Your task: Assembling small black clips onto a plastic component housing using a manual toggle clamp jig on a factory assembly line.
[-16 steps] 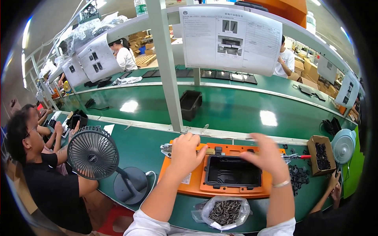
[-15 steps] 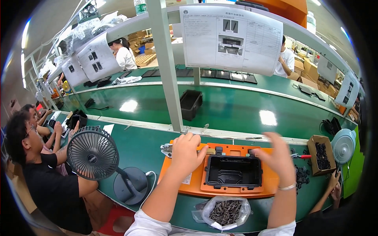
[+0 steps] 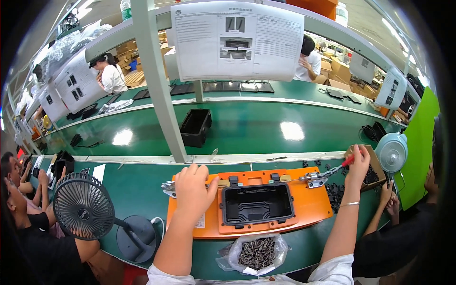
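Observation:
My right hand (image 3: pixel 358 167) is closed on the red handle of the right toggle clamp (image 3: pixel 315 179), at the right end of an orange fixture (image 3: pixel 311 211). My left hand (image 3: pixel 192 194) curls over the left toggle clamp (image 3: pixel 169 188), thumb apart; the fingers hide that clamp's handle. Between the hands a black plastic case (image 3: pixel 258 203), its inside facing up, sits in the raised middle of the fixture. Two small black hinge-like pieces (image 3: pixel 233 180) stand along its far edge, with a brass-coloured block beside each.
A clear bag (image 3: pixel 233 256) of dark metal screws (image 3: pixel 256 252) lies in front of the fixture. To the right are loose black parts (image 3: pixel 335 194) and a cardboard box (image 3: pixel 380 166). A black fan (image 3: pixel 84 209) stands left; a black bin (image 3: pixel 195 127) sits beyond the post (image 3: pixel 159 85). Co-workers sit on both sides.
My right hand has moved from above the case's right corner out to the red clamp handle and closed on it. The left hand stays at the left clamp. The view has turned rightward.

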`<state>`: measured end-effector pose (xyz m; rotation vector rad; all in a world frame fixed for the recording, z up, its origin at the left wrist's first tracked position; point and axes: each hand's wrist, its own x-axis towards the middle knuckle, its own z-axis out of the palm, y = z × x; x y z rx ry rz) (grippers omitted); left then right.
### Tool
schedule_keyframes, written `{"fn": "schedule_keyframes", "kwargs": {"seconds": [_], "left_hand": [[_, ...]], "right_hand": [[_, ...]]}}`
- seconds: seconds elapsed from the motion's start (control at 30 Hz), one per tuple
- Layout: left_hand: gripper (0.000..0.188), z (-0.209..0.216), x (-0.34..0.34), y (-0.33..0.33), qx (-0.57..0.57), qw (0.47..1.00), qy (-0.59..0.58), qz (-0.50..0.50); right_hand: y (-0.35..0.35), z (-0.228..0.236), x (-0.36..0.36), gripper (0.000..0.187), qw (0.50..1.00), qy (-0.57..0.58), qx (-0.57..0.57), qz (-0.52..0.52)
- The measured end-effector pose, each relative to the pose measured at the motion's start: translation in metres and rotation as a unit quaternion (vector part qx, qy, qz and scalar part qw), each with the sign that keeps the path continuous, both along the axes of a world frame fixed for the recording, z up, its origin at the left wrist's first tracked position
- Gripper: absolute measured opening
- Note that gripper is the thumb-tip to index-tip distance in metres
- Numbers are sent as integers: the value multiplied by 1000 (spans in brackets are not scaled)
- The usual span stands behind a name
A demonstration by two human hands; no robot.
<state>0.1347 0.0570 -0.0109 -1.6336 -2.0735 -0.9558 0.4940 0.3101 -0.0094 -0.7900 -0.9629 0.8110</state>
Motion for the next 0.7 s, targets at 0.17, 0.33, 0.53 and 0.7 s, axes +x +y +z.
{"fn": "schedule_keyframes", "kwargs": {"seconds": [0.17, 0.33, 0.53, 0.7], "left_hand": [[27, 0, 1, -1, 3, 1000, 12, 11], [27, 3, 3, -1, -4, 999, 24, 22], [28, 3, 2, -3, -11, 1000, 16, 16], [28, 4, 4, -2, -15, 999, 20, 23]], "right_hand": [[-2, 29, -12, 41, 984, 52, -7, 168], [1, 22, -12, 39, 989, 30, -12, 147], [9, 17, -12, 33, 989, 115, -54, 77], [-1, 28, -39, 34, 999, 29, -36, -27]]}}
